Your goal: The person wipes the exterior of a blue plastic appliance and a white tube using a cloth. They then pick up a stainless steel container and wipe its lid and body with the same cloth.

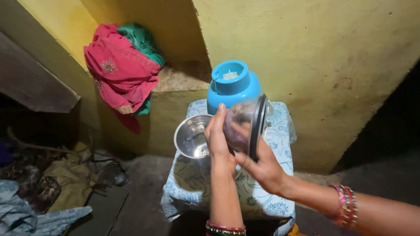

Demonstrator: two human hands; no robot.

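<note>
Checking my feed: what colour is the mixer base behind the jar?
Bright blue mixer base; head view shows it.

I see my left hand [218,140] and right hand [261,168] together gripping a clear lid [246,124] with a dark rim, tilted on edge over the desk [262,199], which is draped in a blue floral cloth. A steel jar [191,137] sits just beside my left hand, a blue mixer base [232,85] behind. Pink and green clothes [122,67] lie on the yellow ledge [179,78].
</note>
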